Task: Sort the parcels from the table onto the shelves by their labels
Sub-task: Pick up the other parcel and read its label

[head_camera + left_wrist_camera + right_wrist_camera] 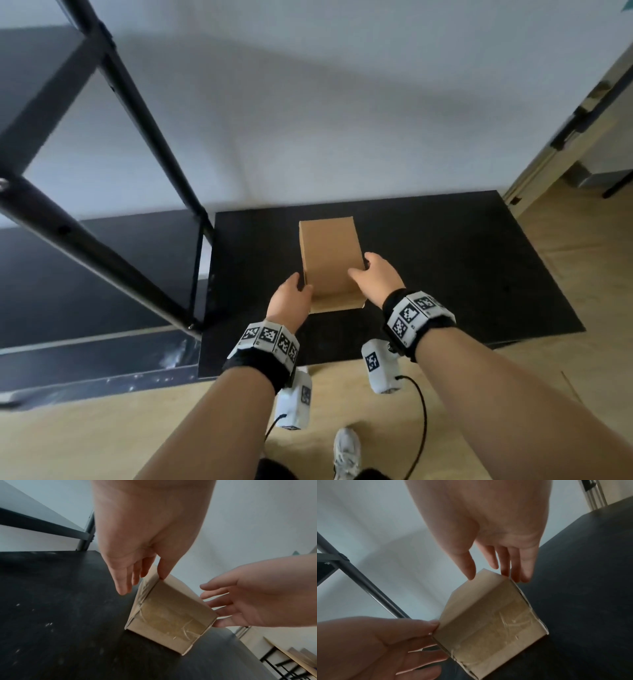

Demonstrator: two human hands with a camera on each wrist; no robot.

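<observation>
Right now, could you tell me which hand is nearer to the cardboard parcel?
Left, barely: the left hand touches the cardboard parcel's left edge; the right hand flanks its right side, contact unclear.

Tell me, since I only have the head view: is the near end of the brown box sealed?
Observer: Yes. The left wrist view shows clear tape across the near end of the box.
Operator: Are the hands gripping it?
Observer: Not curled round it. The right hand lays straight, spread fingers against its side.
Operator: And the left?
Observer: The left hand has its thumb tip on the top edge, with its fingers straight beside the box.
</observation>
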